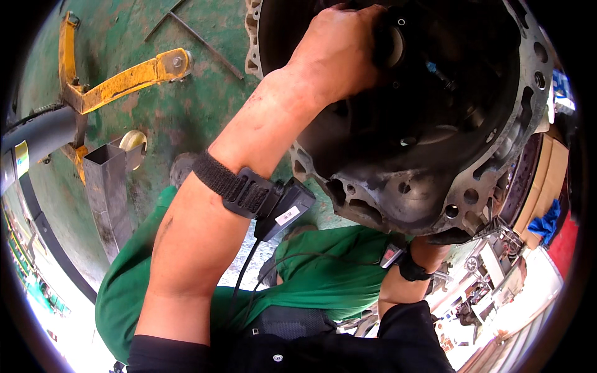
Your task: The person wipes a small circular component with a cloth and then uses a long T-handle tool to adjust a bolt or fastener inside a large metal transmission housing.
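A large cast-metal bell housing (404, 193) with a dark, hollow inside and a flange full of holes fills the upper right. My left hand (345, 46) reaches over its left rim into the hollow, beside a round opening in the inner wall. Its back faces me and its fingers curl inward, closed; what they hold, if anything, is hidden in the dark. A small blue-tipped fitting (437, 71) shows deeper inside. My right hand (430, 250) is under the housing's lower edge; only the part by the wrist shows, and its fingers are hidden.
A yellow-armed metal stand (124, 81) with a caster wheel (134, 142) and a square steel tube (107, 186) is on the green floor at left. A thin metal bar (208, 46) lies behind. Cardboard (547, 180), a blue cloth (545, 222) and assorted parts are at right.
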`<state>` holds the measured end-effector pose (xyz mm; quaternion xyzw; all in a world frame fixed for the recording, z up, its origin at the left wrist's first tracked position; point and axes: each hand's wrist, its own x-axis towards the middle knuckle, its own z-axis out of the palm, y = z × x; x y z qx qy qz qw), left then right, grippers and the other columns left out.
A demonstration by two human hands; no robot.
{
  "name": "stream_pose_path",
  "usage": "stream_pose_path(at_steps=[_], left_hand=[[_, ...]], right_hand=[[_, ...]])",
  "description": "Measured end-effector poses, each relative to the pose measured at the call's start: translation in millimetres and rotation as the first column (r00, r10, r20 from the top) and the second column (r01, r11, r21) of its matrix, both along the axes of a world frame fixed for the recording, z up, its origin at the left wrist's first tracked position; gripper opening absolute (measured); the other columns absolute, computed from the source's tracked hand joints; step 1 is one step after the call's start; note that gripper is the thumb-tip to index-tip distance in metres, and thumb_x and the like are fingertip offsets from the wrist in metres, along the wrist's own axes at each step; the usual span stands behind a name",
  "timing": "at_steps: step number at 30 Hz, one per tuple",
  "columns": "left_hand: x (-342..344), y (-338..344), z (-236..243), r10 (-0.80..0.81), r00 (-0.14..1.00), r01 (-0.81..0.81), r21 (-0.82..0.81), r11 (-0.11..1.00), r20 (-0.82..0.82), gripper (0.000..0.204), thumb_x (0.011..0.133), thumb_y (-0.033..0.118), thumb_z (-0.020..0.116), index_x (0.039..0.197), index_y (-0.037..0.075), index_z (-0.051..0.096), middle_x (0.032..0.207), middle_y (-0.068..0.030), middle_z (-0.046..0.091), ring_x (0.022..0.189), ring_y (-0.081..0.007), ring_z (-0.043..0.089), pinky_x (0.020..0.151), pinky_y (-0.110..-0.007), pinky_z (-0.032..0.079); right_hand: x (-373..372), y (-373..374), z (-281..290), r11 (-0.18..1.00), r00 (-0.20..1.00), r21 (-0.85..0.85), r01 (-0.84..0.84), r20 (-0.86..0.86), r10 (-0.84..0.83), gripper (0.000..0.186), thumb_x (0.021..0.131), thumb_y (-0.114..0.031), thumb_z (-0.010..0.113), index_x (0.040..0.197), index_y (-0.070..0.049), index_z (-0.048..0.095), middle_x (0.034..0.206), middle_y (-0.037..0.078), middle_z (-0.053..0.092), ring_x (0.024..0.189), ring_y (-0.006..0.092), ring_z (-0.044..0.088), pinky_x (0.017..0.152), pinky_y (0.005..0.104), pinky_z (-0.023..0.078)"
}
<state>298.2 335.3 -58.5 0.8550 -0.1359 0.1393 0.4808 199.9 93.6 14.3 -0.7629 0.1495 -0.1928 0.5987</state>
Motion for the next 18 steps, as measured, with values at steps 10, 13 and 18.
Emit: stream_pose_path(at_steps=[10,13,18], left_hand=[[1.4,-3.1,0.0,0.048,0.994,-0.043,0.053,0.998,-0.096,0.061,0.059,0.023,0.085,0.113,0.005,0.063,0.098,-0.018,0.069,0.091,-0.0341,0.067,0.08,-0.037,0.056],[1.1,-3.9,-0.6,0.061,0.998,-0.058,0.093,0.994,-0.022,0.064,0.058,0.024,0.085,0.115,0.005,0.063,0.099,-0.0183,0.069,0.094,-0.0352,0.066,0.083,-0.038,0.055],[4.0,-2.2,-8.0,0.04,0.987,-0.062,0.139,0.988,0.156,0.047,0.08,0.025,0.07,0.119,0.002,0.058,0.101,-0.0131,0.068,0.09,-0.0312,0.066,0.089,-0.034,0.05]], right_hand=[[3.1,26.4,13.1,0.996,0.995,-0.018,0.085,-0.051,-0.086,0.026,0.097,-0.018,0.057,0.116,-0.001,0.058,0.099,0.015,0.068,0.084,0.0196,0.068,0.073,0.0289,0.056],[4.8,29.0,12.6,0.992,0.993,0.056,0.112,-0.032,-0.11,0.023,0.098,-0.019,0.057,0.111,0.0,0.061,0.095,0.013,0.068,0.083,0.0184,0.067,0.072,0.0293,0.055],[4.3,33.5,12.1,0.992,0.997,0.093,0.082,-0.007,-0.082,0.023,0.098,-0.02,0.057,0.109,-0.001,0.062,0.095,0.012,0.068,0.083,0.0173,0.067,0.073,0.0294,0.055]])
